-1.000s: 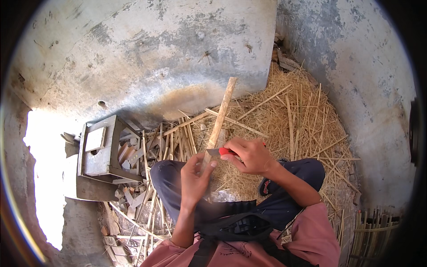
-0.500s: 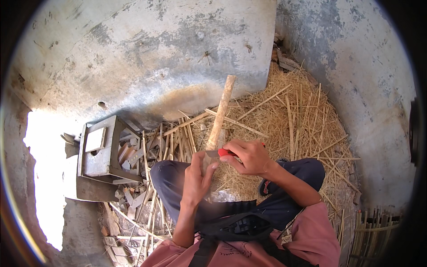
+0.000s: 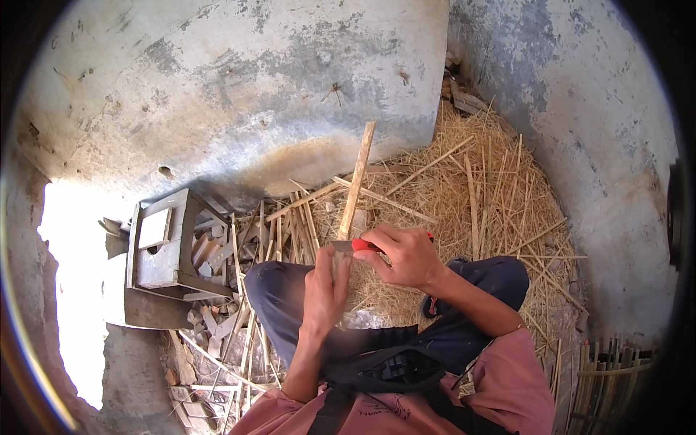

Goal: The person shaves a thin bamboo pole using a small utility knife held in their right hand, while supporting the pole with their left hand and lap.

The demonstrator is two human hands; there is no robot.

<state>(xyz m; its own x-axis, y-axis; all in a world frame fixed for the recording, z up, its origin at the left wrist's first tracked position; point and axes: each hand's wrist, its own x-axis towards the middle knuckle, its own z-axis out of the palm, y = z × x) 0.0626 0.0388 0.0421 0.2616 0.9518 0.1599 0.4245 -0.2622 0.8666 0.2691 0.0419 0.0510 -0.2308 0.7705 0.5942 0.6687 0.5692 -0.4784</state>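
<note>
My right hand [image 3: 406, 255] is closed round the red handle of a knife [image 3: 360, 245]. Its short grey blade points left and lies across a long flat strip of bamboo [image 3: 357, 177]. My left hand [image 3: 324, 293] grips the near end of that strip, thumb on one side and fingers on the other. The blade's tip reaches the left fingers, and whether it touches them I cannot tell. From my hands the strip slants up and away toward the far wall. Part of its near end is blurred and hidden by the left hand.
Pale shavings and thin strips [image 3: 500, 196] cover the floor ahead and to the right. At the left a wooden stool [image 3: 159, 246] lies on its side by loose sticks [image 3: 297, 225] and rubble. Bamboo pieces [image 3: 612, 377] stand at the lower right. My bent knees flank the work.
The bamboo strip has turned in my left hand and now shows a narrower face. My right hand and the knife have shifted slightly left, bringing the blade further across the strip.
</note>
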